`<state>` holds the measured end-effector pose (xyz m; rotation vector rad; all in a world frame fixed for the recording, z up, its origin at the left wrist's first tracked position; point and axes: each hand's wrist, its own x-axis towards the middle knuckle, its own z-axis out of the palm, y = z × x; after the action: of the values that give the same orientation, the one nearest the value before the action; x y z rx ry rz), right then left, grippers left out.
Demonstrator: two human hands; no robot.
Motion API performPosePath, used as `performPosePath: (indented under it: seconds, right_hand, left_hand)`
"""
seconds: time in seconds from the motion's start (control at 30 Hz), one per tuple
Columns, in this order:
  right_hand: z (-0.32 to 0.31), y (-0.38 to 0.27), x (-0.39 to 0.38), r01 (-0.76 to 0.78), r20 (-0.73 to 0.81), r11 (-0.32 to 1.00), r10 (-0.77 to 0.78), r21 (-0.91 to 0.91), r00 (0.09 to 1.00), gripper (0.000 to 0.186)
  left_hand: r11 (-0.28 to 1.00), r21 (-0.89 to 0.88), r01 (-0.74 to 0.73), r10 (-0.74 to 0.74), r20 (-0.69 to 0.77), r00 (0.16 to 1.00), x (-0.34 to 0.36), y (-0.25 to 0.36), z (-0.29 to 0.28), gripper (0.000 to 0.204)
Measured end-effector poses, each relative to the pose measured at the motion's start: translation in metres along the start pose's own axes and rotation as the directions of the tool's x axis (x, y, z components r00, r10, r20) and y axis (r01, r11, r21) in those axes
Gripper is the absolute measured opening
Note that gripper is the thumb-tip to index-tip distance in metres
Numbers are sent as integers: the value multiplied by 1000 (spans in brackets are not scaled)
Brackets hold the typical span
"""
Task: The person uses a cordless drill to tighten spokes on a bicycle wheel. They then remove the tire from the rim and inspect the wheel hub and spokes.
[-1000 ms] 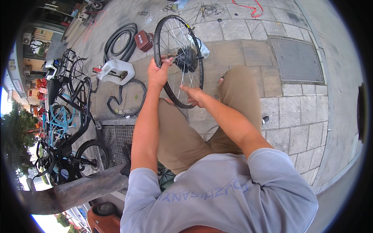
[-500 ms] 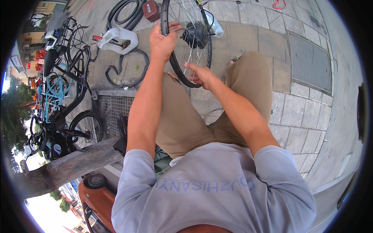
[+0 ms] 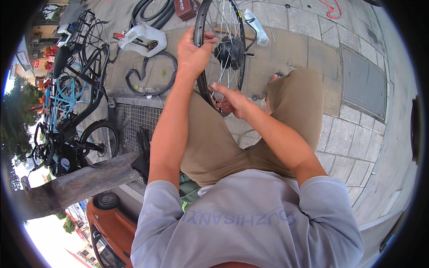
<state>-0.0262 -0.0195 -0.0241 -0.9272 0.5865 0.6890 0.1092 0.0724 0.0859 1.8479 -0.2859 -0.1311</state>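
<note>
A bare bicycle wheel with a black rim (image 3: 202, 84) and thin spokes stands upright between my knees. A black hub motor (image 3: 230, 52) sits at its centre, with a short cable curving off its right side. My left hand (image 3: 194, 51) grips the left side of the rim, with its fingers curled through toward the spokes. Lower down, my right hand (image 3: 233, 100) holds the bottom of the rim, its thumb up by the spokes and its fingers partly hidden under the rim. No tyre is on the rim.
Past the wheel lie coiled black tyres (image 3: 154, 15), a dark red case (image 3: 186, 10) and a clear plastic packet (image 3: 257, 29). Leftward are a cut white plastic jug (image 3: 143, 40), a loose black tube (image 3: 152, 89), a metal grate (image 3: 134, 120) and parked bikes (image 3: 73, 98).
The wheel has come slightly nearer to me, and the plastic packet now shows beside it. Both hands keep their hold. My view has shifted a little.
</note>
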Motion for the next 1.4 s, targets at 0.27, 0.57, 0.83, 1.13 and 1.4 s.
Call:
performPosePath:
  seconds: [0.27,0.57,0.83,1.13,1.4]
  right_hand:
    - [-15,4,19,-41,-44,998,39,-52,998,87]
    - [-29,-1,12,-27,-50,996,23,-80,998,106]
    - [-37,3,12,-32,-47,996,28,-85,998,106]
    - [-43,7,24,-74,-70,996,70,-57,995,99]
    - [-55,-55,-2,455,-237,833,-533,-314,812,48]
  left_hand:
    - [992,-80,96,-102,-78,992,13,-8,3,28]
    - [986,-169,1,-10,-55,998,10,-11,11,38]
    - [994,-105,-23,13,-99,995,13,-14,19,41]
    - [988,-149,36,-58,-147,987,13,-20,27,54]
    - [974,-211,87,-152,-315,937,-2,-17,60,48]
